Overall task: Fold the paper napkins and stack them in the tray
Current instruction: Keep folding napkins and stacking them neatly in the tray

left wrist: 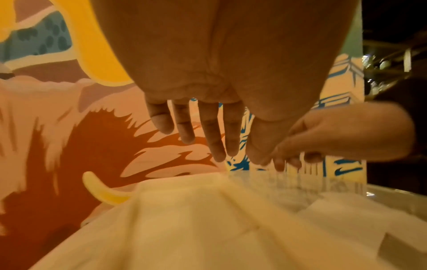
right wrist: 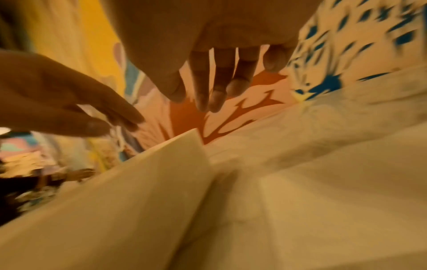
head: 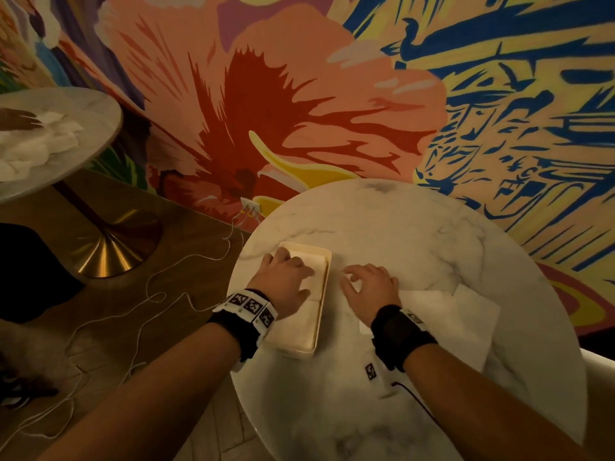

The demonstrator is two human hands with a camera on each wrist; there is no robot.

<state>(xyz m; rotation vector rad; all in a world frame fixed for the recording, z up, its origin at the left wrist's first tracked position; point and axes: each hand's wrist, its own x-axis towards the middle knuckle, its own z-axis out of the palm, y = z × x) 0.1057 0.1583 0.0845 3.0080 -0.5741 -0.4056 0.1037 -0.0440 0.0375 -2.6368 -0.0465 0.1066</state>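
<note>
A cream tray (head: 325, 287) stands on the left of the round marble table (head: 416, 234), with folded white napkins (head: 316, 262) stacked in it. My left hand (head: 286, 274) lies over that stack with its fingers (left wrist: 209, 135) straight, holding nothing. My right hand (head: 362, 281) hovers just right of the tray over bare marble. Its fingers (right wrist: 217, 87) hang loosely curled and hold nothing. Flat unfolded napkins (head: 452, 314) lie on the table beside and under my right wrist. From the right wrist, the tray's wall (right wrist: 161, 164) and my left hand (right wrist: 69, 102) show at left.
A painted mural wall rises right behind the table. At upper left is a second round table with a heap of napkins (head: 40, 144) and another person's hand (head: 20, 119). Its brass base (head: 109, 251) and white cables (head: 149, 287) are on the floor.
</note>
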